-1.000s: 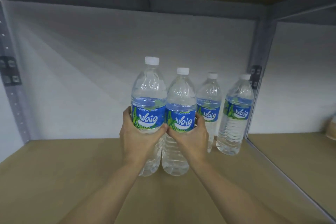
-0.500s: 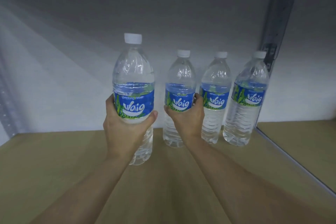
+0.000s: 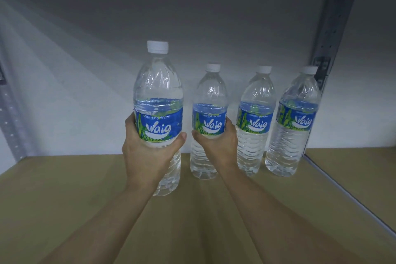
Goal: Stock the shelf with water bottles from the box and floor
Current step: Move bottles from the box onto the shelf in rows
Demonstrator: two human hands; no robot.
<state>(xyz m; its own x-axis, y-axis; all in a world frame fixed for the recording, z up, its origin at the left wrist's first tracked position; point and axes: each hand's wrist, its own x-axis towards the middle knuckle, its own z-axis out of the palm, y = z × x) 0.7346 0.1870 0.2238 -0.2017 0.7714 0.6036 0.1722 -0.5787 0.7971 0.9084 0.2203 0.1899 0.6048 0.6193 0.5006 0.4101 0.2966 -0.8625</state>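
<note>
A person stocking a storage rack grips a water bottle in each hand at the level of the blue label, where the plastic is smooth and the wrap gives a sure hold. The left hand (image 3: 147, 152) wraps the nearest bottle (image 3: 158, 92) from the left, its fingers (image 3: 129, 121) curled round the far side and the thumb pressed across the lower edge of the label; the bottle stands upright in the palm, forward of the row, and whether its base touches the shelf board (image 3: 64, 199) cannot be told. The right hand (image 3: 216, 146) holds the second bottle (image 3: 210, 92) from the right, thumb under the label and fingers (image 3: 230, 123) hooked behind it, so the bottle sits in the crook of the hand with its base apparently down on the board. That bottle is in line with the third bottle (image 3: 256, 100) and the fourth bottle (image 3: 297, 109), which stand free along the back wall (image 3: 85, 70), the last just beside the steel upright (image 3: 330, 38). The row appears to be built from the right corner leftward, labels facing out, which would put the nearest bottle's place in the open space to the left of the second.
</note>
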